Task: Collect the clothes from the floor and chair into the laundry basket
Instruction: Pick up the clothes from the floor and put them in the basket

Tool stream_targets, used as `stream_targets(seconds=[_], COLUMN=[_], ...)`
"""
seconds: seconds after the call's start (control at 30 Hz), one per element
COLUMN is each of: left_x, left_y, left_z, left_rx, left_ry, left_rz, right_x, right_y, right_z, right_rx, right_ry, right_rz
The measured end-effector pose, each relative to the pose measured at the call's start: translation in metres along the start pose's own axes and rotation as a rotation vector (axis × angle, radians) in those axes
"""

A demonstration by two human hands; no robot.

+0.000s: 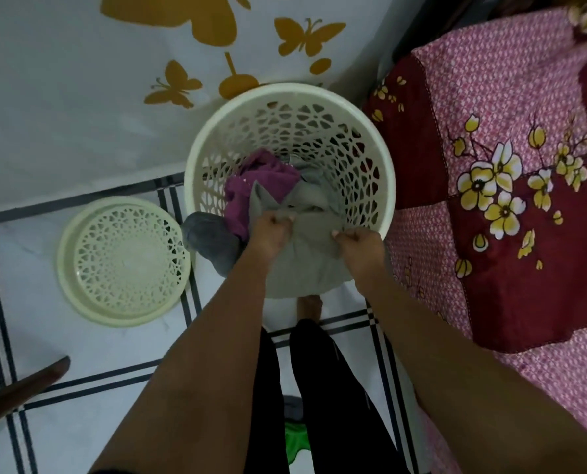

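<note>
Round cream perforated plastic lid (pixel 124 260) flat on tiled floor, far left. Dark grey cloth (pixel 210 242) draped over near-left rim of cream lattice plastic laundry basket (pixel 364 145). Purple garment (pixel 254 186) inside. Left hand (pixel 270 234) and right hand (pixel 360 248) each fisted tight on light grey garment (pixel 302 261) hanging over near rim. Patchwork floral bedspread (pixel 500 186) right.

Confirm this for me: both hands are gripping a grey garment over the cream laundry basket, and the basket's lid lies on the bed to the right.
Not quite. The head view shows the lid on the tiled floor to the left, not on the bed. The rest stands: left hand and right hand grip the grey garment over the laundry basket.
</note>
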State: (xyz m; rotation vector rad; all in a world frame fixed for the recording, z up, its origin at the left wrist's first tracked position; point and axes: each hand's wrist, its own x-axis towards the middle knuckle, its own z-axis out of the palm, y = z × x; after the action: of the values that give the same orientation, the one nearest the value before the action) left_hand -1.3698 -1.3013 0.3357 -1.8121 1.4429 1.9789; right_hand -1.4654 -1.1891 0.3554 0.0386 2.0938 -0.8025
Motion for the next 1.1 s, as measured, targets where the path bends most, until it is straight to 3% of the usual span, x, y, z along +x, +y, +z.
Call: stream_targets(seconds=[0.1, 0.2, 0.33, 0.47, 0.57, 0.67, 0.73, 0.8, 0.9, 0.97, 1.03, 1.1], left_x=[0.015, 0.029, 0.037, 0.027, 0.011, 0.009, 0.014, 0.018, 0.018, 0.024, 0.039, 0.048], left_y=[0.033, 0.052, 0.043, 0.0, -0.034, -0.055, -0.054, -0.041, -0.003, 0.022, 0.037, 0.043], left_z=[-0.01, -0.021, -0.03, -0.022, -0.012, -0.005, -0.007, -0.012, -0.018, -0.026, -0.037, -0.043], left_rx=[-0.225, -0.382, -0.357, 0.34, 0.691, 0.837, 0.743, 0.532, -0.085, -0.363, -0.389, -0.267], left_ry=[0.107, 0.067, -0.01, -0.048, -0.255, -0.204, -0.148, -0.011, 0.11, 0.155, 0.217, 0.205], left_rz=[0.002, 0.062, 0.109, 0.082, -0.091, -0.091, -0.011, 0.016, 0.006, 0.016, 0.089, 0.122], right_x=[0.01, 0.024, 0.032, 0.03, 0.021, 0.011, 0.007, 0.008, 0.012, 0.016, 0.025, 0.029], right_y=[-0.041, -0.068, -0.073, -0.043, -0.007, 0.008, 0.011, 0.016, 0.016, 0.009, 0.003, -0.006], right_z=[0.003, 0.013, 0.025, 0.026, 0.017, 0.006, 0.005, 0.005, 0.004, 0.0, -0.001, 0.001], right_rx=[0.203, 0.341, 0.365, -0.185, -0.595, -1.05, -1.146, -1.087, -0.834, -0.676, -0.572, -0.511], right_ry=[-0.008, 0.001, -0.077, -0.14, -0.19, -0.219, -0.217, -0.157, 0.0, 0.077, 0.097, 0.066], right_rz=[-0.049, -0.113, -0.139, -0.042, 0.072, 0.012, -0.076, -0.135, -0.115, -0.054, -0.054, -0.08])
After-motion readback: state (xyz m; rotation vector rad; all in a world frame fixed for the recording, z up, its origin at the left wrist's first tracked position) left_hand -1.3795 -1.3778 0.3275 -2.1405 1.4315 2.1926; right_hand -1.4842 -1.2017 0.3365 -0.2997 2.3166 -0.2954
